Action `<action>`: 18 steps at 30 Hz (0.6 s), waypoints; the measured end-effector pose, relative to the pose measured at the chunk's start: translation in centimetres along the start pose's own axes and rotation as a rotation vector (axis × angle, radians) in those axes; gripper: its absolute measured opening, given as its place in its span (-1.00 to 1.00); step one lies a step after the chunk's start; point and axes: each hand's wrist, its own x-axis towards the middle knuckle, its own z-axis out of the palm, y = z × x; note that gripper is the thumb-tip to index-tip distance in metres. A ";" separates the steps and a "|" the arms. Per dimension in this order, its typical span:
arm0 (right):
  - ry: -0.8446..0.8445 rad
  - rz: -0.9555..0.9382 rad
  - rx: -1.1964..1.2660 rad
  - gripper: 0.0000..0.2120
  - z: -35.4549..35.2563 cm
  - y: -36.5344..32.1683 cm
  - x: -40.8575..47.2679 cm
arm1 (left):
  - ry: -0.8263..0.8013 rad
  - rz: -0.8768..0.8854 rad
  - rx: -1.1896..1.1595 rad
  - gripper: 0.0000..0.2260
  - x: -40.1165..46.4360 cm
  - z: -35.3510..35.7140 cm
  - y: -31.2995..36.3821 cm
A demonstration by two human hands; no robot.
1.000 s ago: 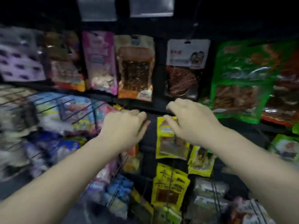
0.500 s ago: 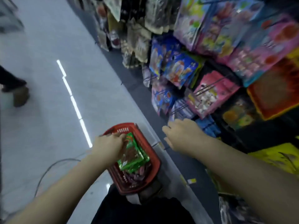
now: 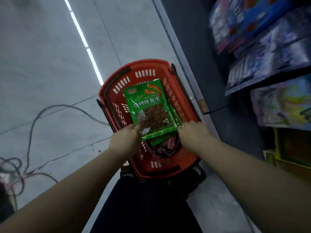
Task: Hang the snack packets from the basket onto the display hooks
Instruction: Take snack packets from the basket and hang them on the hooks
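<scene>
Both hands have dropped from the hanging display to the basket, and the view has swung down with them. Left hand (image 3: 125, 141) pinches the near left corner of the green snack packet (image 3: 149, 108), fingers curled onto its edge. Right hand (image 3: 193, 133) has its fingers curled at the packet's near right corner, touching it; whether they actually grip it I cannot tell, since the knuckles hide the fingertips. Between the two hands the packet lies face up and tilted over the middle of the red basket (image 3: 117, 91), its far end reaching toward the basket's far rim. Under its near edge a second green packet (image 3: 159, 139) peeps out, with darker packets (image 3: 163, 148) below that near the basket's near wall. The basket stands on the pale floor (image 3: 42, 64), just beside the dark base of the shelving. Blurred hanging packets (image 3: 269, 56) in blue, purple and yellow fill the right edge. Loose cables (image 3: 33, 121) trail across the floor at the left.
</scene>
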 end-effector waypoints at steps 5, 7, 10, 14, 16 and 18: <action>-0.012 0.119 0.164 -0.61 5.0 0.2 11.1 | -0.158 -0.267 -0.350 -0.56 9.9 7.7 -3.0; -0.027 0.181 0.325 -0.39 7.1 0.7 14.4 | -0.188 -0.346 -0.445 -0.48 12.3 10.1 -3.6; -0.062 0.173 0.342 -0.22 9.5 1.3 16.9 | -0.157 -0.363 -0.392 -0.44 13.7 12.3 -3.6; 0.011 0.157 0.270 -0.26 11.1 1.1 17.0 | -0.084 -0.363 -0.278 -0.41 13.5 12.9 -3.2; 0.017 0.151 0.311 -0.34 11.8 0.9 16.5 | -0.101 -0.369 -0.299 -0.41 13.1 13.0 -2.8; -0.004 0.134 0.342 -0.40 12.5 1.0 15.6 | -0.161 -0.402 -0.296 -0.43 12.5 13.3 -2.1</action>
